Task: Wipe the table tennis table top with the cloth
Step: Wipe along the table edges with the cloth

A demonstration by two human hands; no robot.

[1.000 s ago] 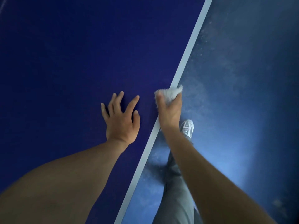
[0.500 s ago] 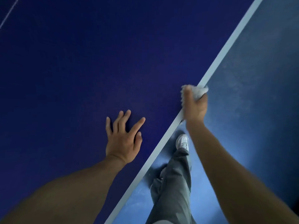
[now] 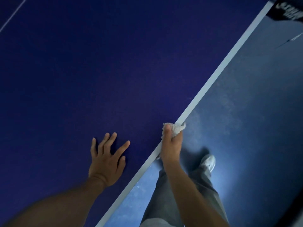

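Along the right side of the dark blue table tennis counter [image 3: 114,71], the white edge stripe [image 3: 218,76] runs diagonally, with the blue floor [image 3: 246,128] and the person's grey trouser leg [image 3: 172,202] and sneaker [image 3: 208,163] below it. The left hand [image 3: 106,161] lies flat on the top, fingers spread, holding nothing. The right hand [image 3: 171,145] is clamped on a small bunched white cloth [image 3: 174,129], pressed right on the stripe at the rim. To do this bit well I'd say keep the cloth pinched over the edge with steady pressure, slide it along the stripe in one long pass, and lean on the flat hand for balance.
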